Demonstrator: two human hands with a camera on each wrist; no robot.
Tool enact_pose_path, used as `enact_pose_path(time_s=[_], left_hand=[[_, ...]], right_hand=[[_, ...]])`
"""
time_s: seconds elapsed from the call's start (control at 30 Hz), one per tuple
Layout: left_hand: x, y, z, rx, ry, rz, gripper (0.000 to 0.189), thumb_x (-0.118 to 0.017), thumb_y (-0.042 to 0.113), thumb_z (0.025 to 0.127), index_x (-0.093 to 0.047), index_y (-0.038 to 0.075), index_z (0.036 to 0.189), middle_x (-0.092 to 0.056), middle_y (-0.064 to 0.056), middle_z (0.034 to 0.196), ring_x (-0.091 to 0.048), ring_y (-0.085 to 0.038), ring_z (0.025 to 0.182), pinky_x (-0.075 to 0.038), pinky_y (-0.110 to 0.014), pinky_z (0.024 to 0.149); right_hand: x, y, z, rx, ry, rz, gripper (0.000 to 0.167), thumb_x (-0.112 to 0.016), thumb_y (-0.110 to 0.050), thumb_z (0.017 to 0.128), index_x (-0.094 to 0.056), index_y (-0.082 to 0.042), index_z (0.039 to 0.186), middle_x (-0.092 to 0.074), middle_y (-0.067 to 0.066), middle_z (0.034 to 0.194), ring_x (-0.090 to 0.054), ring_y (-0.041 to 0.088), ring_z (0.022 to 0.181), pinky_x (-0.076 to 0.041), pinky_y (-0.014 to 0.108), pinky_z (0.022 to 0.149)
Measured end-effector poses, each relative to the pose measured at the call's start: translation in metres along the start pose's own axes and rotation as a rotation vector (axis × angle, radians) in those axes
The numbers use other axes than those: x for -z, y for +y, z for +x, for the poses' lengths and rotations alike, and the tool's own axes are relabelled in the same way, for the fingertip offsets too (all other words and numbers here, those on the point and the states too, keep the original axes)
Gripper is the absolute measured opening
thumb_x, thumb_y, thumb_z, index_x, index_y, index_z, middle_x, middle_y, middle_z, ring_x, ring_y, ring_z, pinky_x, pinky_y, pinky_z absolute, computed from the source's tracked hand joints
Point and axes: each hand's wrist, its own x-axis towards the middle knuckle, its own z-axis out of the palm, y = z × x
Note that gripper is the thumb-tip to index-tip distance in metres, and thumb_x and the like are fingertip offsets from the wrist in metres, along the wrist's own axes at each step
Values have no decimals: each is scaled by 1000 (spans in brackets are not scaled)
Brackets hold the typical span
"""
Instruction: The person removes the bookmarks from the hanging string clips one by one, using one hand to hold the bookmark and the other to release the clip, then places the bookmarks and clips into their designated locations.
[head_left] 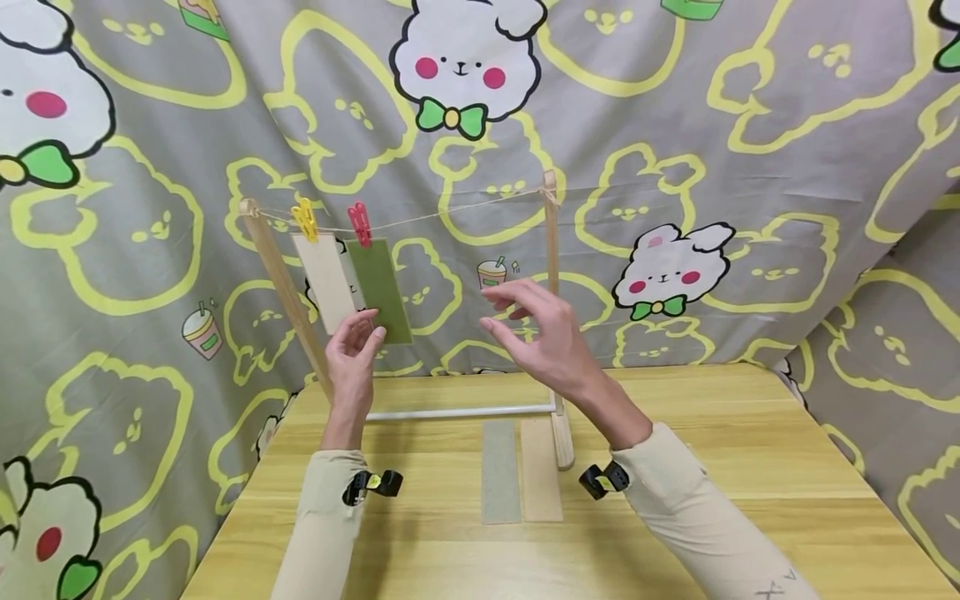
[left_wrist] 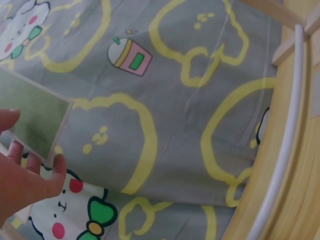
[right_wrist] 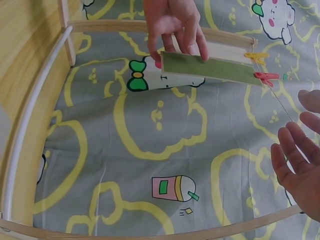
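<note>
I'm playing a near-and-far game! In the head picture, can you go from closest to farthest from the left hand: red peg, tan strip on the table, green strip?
1. Green strip: right beside the left hand.
2. Red peg: above that hand, at the green strip's top.
3. Tan strip: over to the right, flat on the table.

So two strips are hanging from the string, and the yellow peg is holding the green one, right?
Not quite: the head view shows the red peg holding the green strip. The yellow peg holds the white strip. Two strips do hang there.
</note>
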Motion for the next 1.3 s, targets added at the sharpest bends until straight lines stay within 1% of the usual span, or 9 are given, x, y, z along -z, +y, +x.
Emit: enact_pose_path(time_s=[0.13,0.2,0.37,0.5,0.6,0.73,1.03,1.17,1.3], left_hand=[[1,0,-1,13,15,-13,28,-61,-16,93,-63,-12,120,-70,-4,101,-59,-14,81,-53,-23,64],[1,0,-2,12,22,-28,28,-60,-17,92,-64,-11,119,-69,-5,99,-59,-14,79,-54,-22,63],[0,-1,-2,-4,36,-48,31,-62,-21,88,-68,-9,116,-67,-5,94,-58,-13,79,-52,-20,63],[-2,0,-3,-28,46,-55,33,-62,-24,85,-68,-10,114,-68,-4,94,-57,-13,82,-52,-18,66],[-4,-1,-3,-44,46,-58,34,-63,-26,83,-68,-12,114,-66,-4,89,-56,-13,78,-52,-18,66],[-6,-2,-3,-54,44,-61,34,-65,-26,82,-68,-13,114,-62,-4,84,-55,-12,74,-51,-17,64],[-7,-1,-4,-49,68,-84,34,-64,-27,82,-67,-13,113,-66,-5,88,-57,-12,77,-52,-17,65],[-6,0,-4,-40,75,-92,35,-63,-27,82,-68,-11,113,-70,-4,94,-58,-13,78,-52,-18,65],[-5,1,-2,-43,77,-100,35,-64,-27,83,-70,-8,112,-70,-4,95,-58,-13,79,-52,-18,66]], right_hand=[[-3,-1,4,4,-4,8,31,-78,-10,92,-72,-7,123,-69,3,115,-64,20,101,-59,40,83],[-4,-1,5,0,-9,11,32,-78,-10,92,-72,-7,123,-69,3,116,-64,20,102,-59,38,83],[-6,0,6,-3,-12,20,31,-78,-8,91,-72,-6,121,-69,5,116,-65,22,102,-60,39,82],[-8,-1,9,4,-18,20,30,-79,-8,91,-72,-5,120,-69,5,116,-65,21,101,-60,36,82],[-8,-1,11,12,-22,13,30,-79,-10,91,-72,-5,120,-69,5,115,-65,21,99,-60,33,81],[-8,-1,14,18,-26,-2,29,-78,-10,91,-72,-5,119,-69,5,112,-65,23,98,-60,35,80],[-10,-4,26,29,-51,-25,29,-77,-12,92,-71,-6,120,-68,3,108,-63,15,99,-57,29,81],[-11,-5,32,42,-55,-23,29,-77,-11,92,-71,-5,120,-69,3,109,-65,17,99,-57,29,81],[-12,-7,40,52,-54,-26,30,-77,-12,92,-71,-4,120,-69,4,111,-65,16,99,-56,30,82]])
